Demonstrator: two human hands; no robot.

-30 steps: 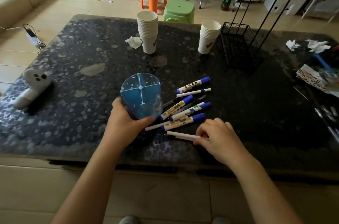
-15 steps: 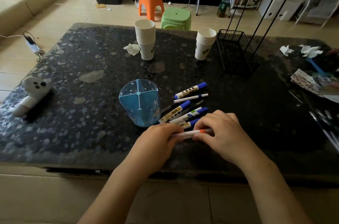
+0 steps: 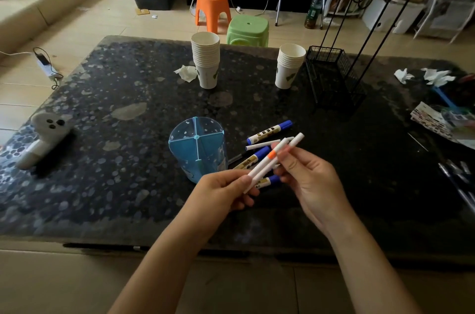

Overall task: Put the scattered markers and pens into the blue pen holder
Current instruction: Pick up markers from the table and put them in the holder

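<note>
The blue pen holder (image 3: 198,149) stands on the dark table (image 3: 102,185), split into four compartments, all looking empty. Two white pens (image 3: 270,162), one with an orange band, are held tilted above the table just right of the holder. My left hand (image 3: 226,193) pinches their lower ends, and my right hand (image 3: 308,180) grips their upper part. Several blue-capped markers (image 3: 270,130) and a thin white pen (image 3: 262,145) lie on the table behind my hands, partly hidden by them.
Two stacks of paper cups (image 3: 207,61) (image 3: 289,67) and a black wire basket (image 3: 331,79) stand further back. A white toy figure (image 3: 43,139) lies at the left. Crumpled tissues (image 3: 434,76), papers and dark pens (image 3: 460,180) sit along the right edge.
My left hand let go of the holder and joined my right hand on the white pens. Both hands lifted the pens off the table and tilted them upward.
</note>
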